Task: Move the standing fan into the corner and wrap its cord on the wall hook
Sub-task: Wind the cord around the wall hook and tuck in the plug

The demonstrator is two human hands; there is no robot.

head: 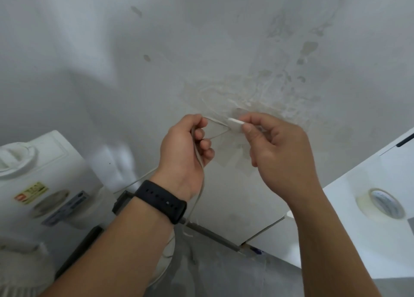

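The white standing fan [33,180] stands at the lower left against the grey wall, its top with a dial and stickers showing. Its thin pale cord [198,160] runs up through my left hand [183,149], which is closed around it, then loops right to the small white wall hook [235,121]. My right hand [277,144] pinches the hook between thumb and forefinger, where the cord's loop meets it. A black watch is on my left wrist.
A white tabletop [367,218] juts in at the lower right with a roll of clear tape [380,203] on it. The wall [201,50] has patched, peeling paint around the hook. Grey floor [212,270] lies below, with a dark bar along the wall base.
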